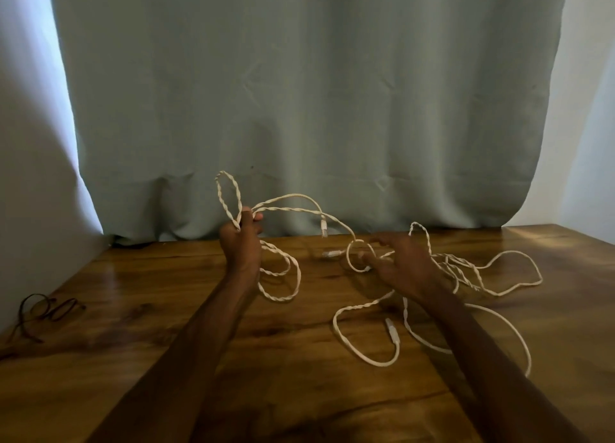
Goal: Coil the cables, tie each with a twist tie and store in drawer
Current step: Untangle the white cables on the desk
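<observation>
Left hand (241, 242) grips white cable (390, 326) loops; right hand (404, 266), fingers spread, perhaps hooks a strand: feed slack evenly.

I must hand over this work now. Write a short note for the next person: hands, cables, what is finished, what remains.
Left hand: raised, grips a few loops of the white cables.
Right hand: open, fingers spread over the tangle on the wooden table.
Cables: mostly loose on the table, right of centre; one plug lies near the front.
Dark thin item at the table's left: cannot tell what.
Done: coiling only begun.
Left: finish coils, tie, store. No twist tie or drawer in view.
</observation>
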A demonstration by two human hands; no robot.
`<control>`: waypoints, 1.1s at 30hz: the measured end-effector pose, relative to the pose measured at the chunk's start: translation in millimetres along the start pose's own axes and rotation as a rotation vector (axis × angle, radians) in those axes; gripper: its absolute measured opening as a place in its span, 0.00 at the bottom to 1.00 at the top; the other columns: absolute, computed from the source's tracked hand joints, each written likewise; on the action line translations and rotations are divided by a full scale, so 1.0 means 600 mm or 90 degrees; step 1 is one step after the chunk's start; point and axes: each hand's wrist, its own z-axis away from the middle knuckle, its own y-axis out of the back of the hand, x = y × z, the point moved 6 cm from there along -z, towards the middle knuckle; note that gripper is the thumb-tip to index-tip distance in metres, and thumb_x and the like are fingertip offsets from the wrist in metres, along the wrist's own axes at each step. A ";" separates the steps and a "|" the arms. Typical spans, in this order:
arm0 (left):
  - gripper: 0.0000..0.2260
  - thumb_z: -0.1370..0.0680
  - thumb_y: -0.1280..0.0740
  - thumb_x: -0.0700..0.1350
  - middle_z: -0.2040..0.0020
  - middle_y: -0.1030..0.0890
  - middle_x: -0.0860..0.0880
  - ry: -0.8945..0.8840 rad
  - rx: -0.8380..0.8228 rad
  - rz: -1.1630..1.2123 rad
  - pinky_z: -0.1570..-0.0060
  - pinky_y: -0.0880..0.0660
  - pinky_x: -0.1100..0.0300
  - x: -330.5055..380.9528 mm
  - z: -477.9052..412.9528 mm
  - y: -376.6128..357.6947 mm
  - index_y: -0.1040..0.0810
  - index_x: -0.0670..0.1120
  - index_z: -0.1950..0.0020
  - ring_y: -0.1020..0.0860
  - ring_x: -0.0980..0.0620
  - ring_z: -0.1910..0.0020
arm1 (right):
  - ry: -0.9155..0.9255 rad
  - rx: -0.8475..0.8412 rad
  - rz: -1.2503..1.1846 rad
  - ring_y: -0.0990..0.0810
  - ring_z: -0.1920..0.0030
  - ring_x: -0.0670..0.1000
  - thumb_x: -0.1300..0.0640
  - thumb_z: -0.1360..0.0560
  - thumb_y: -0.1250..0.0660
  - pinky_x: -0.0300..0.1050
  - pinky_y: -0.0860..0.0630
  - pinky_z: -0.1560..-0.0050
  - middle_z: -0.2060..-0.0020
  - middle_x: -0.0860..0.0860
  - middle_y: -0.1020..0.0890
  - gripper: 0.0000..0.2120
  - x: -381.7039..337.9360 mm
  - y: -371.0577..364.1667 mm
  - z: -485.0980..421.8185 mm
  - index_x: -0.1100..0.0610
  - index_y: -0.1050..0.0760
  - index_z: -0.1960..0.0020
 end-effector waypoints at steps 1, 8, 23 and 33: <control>0.12 0.15 0.37 0.48 0.57 0.16 0.49 0.010 0.007 0.019 0.62 0.26 0.62 0.001 0.001 0.000 0.18 0.45 0.54 0.19 0.55 0.60 | -0.007 -0.062 0.003 0.22 0.38 0.49 0.33 0.26 0.31 0.55 0.23 0.37 0.40 0.44 0.20 0.25 -0.016 -0.016 0.012 0.46 0.21 0.35; 0.11 0.16 0.35 0.47 0.75 0.26 0.57 0.159 -0.097 0.233 0.77 0.36 0.66 0.006 -0.010 0.004 0.22 0.47 0.57 0.30 0.60 0.76 | 0.009 -0.297 0.254 0.50 0.18 0.57 0.25 0.23 0.51 0.61 0.56 0.21 0.17 0.51 0.46 0.40 0.036 -0.116 0.028 0.44 0.47 0.18; 0.14 0.15 0.40 0.48 0.77 0.36 0.55 0.271 -0.350 0.224 0.84 0.43 0.69 -0.036 0.026 -0.039 0.25 0.47 0.59 0.39 0.59 0.80 | -0.088 -0.149 -0.035 0.40 0.20 0.62 0.38 0.18 0.42 0.67 0.65 0.24 0.25 0.54 0.28 0.37 0.080 -0.084 -0.004 0.40 0.60 0.18; 0.16 0.14 0.43 0.48 0.77 0.38 0.56 0.344 -0.532 0.181 0.81 0.45 0.68 -0.023 0.070 -0.055 0.28 0.47 0.60 0.40 0.59 0.78 | -0.058 0.080 -0.272 0.18 0.41 0.51 0.29 0.23 0.39 0.62 0.22 0.38 0.39 0.46 0.18 0.23 0.098 -0.060 -0.021 0.37 0.30 0.32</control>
